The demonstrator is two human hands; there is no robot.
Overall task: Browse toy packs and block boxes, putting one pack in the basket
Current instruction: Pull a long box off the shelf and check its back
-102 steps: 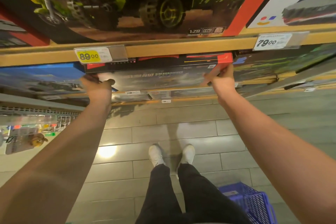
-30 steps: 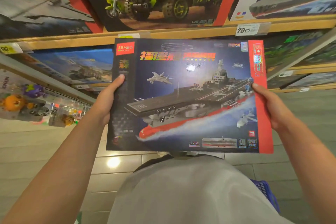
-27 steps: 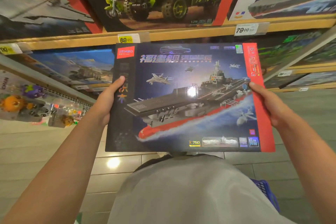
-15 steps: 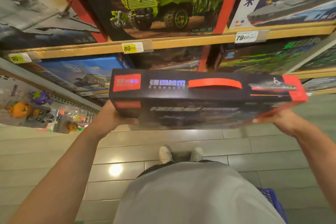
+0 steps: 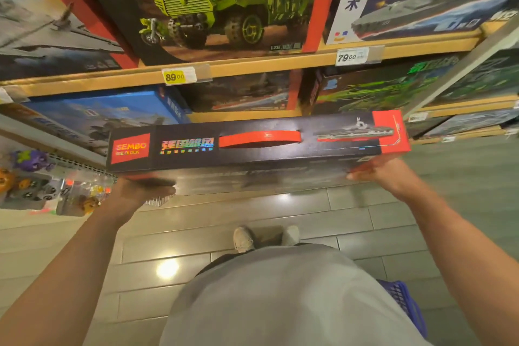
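I hold a large black and red aircraft-carrier block box (image 5: 252, 146) out in front of me, tipped nearly flat so its top edge with the red handle faces me. My left hand (image 5: 140, 191) grips its left end from underneath. My right hand (image 5: 379, 174) grips the right end, fingers under the box. The blue basket (image 5: 404, 306) stands on the floor at lower right, mostly hidden by my shirt.
Wooden shelves (image 5: 252, 64) ahead hold big block boxes, among them a green truck box (image 5: 224, 5) and a blue box (image 5: 112, 109). Price tags read 89.00 (image 5: 174, 77) and 79.00 (image 5: 351, 57). Small toy packs (image 5: 33, 182) hang at left. Grey tiled floor lies below.
I pulled the box off the lower shelf, held it upright with its cover facing me, then tipped it forward until it lay nearly flat. It now sits slightly lower and closer to the shelf.
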